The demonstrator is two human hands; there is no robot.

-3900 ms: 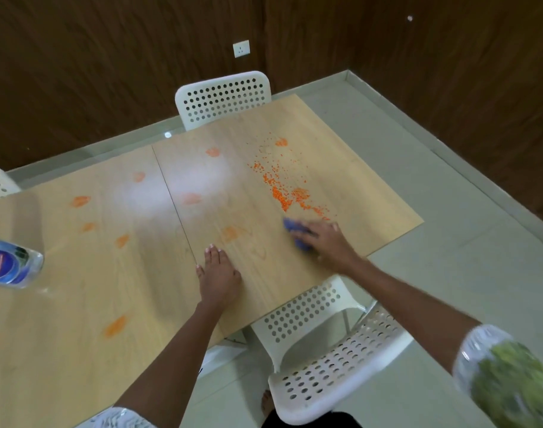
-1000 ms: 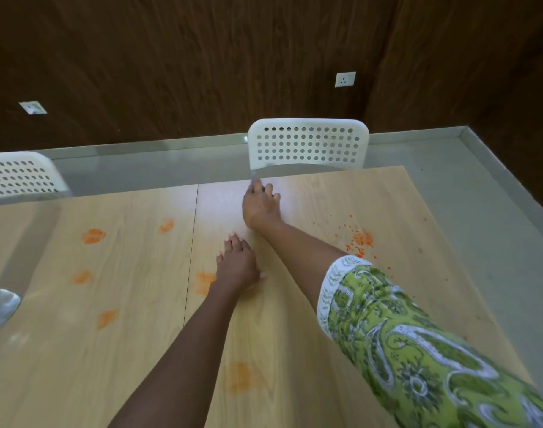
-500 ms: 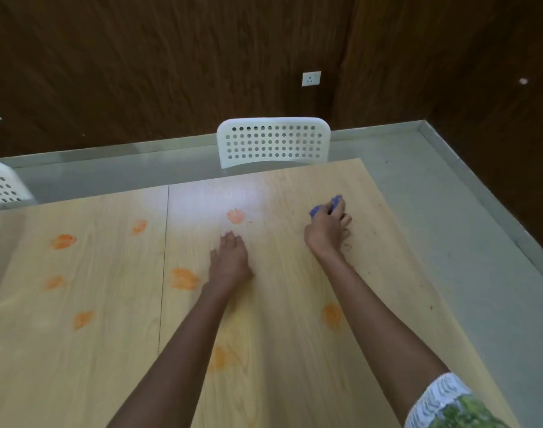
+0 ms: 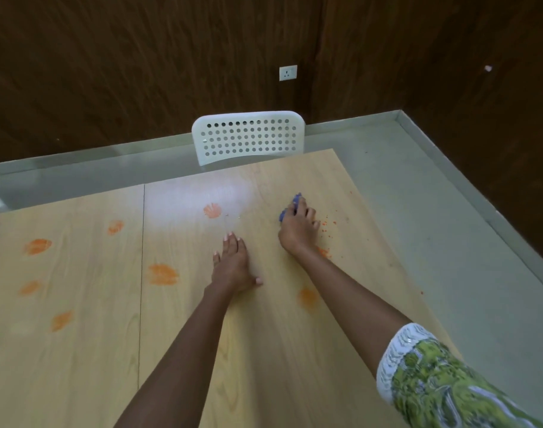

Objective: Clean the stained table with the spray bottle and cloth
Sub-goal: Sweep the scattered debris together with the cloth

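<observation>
My right hand [image 4: 298, 230] presses a blue cloth [image 4: 295, 200] onto the wooden table [image 4: 264, 350] near its far right corner, fingers curled over the cloth, which is mostly hidden beneath them. Orange crumbs [image 4: 327, 223] lie scattered just right of that hand. My left hand [image 4: 231, 267] rests flat on the table, fingers straight. Orange smears mark the wood: one stain [image 4: 212, 210] beyond my left hand, one stain [image 4: 162, 274] to its left, one stain [image 4: 307, 296] under my right forearm, and several on the left panel. The spray bottle is out of view.
A white perforated chair [image 4: 248, 135] stands against the table's far edge. Grey floor [image 4: 449, 227] runs along the right side, bounded by dark wood walls with a socket [image 4: 288, 72]. A seam [image 4: 142, 273] splits the tabletop into two panels.
My right hand swept the cloth from the far middle of the table over to the right and now sits slightly nearer me beside the orange crumbs. My left hand stayed planted.
</observation>
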